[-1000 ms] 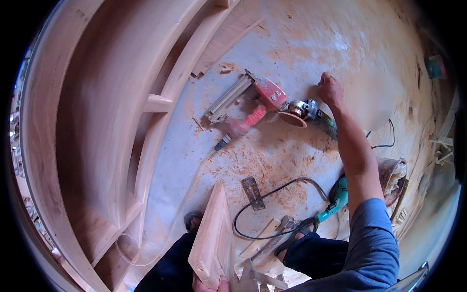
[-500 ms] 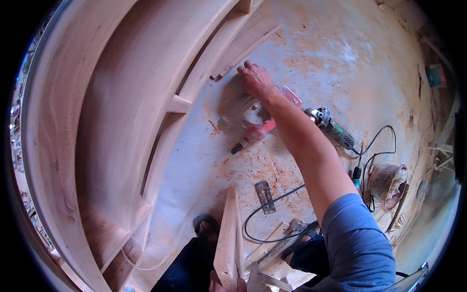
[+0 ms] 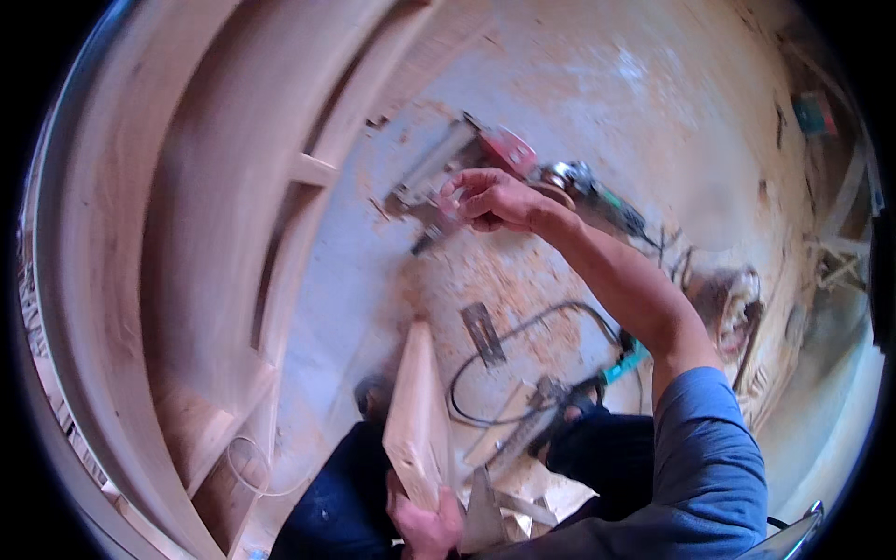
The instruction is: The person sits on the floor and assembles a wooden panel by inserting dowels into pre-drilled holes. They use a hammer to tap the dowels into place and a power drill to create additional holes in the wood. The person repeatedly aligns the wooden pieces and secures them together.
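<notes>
My left hand, at the lower edge, is wrapped round the near end of a tapered wooden piece that points away from me. My right hand is over a red nail gun on the floor, its fingers curled inward with the thumb side turned left. Blur hides what these fingers hold, if anything. Part of the nail gun's handle is behind the hand; its metal magazine shows to the left. An angle grinder rests just right of the nail gun.
A large curved wooden frame fills the left side. A dark flat metal piece, a black cable and a green power tool lie on the dusty floor. A round container stands at the right. My feet are close to the wooden piece.
My right hand has come back toward me from beside the far board to over the nail gun, its fingers curled. The view has shifted; my left hand and its wooden piece show more fully.
</notes>
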